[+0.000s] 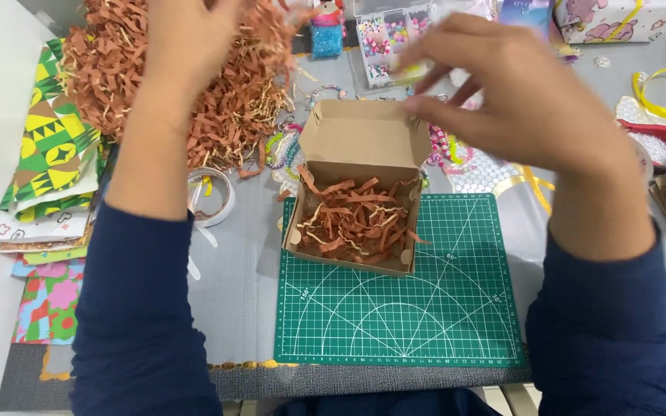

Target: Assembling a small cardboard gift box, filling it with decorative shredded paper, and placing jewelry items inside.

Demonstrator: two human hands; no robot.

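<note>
Both arms wear long dark navy blue sleeves, leaving the left hand (186, 46) and right hand (518, 100) bare.

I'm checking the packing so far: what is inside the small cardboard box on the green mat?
The cardboard box holds a loose layer of brown shredded paper with a few pale strands. Nothing else shows on top; the shreds cover the box floor, so anything beneath them cannot be seen.

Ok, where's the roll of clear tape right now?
In the head view the tape roll lies on the grey table, left of the cardboard box, just beside the left forearm and below the pile of brown paper shred.
</note>
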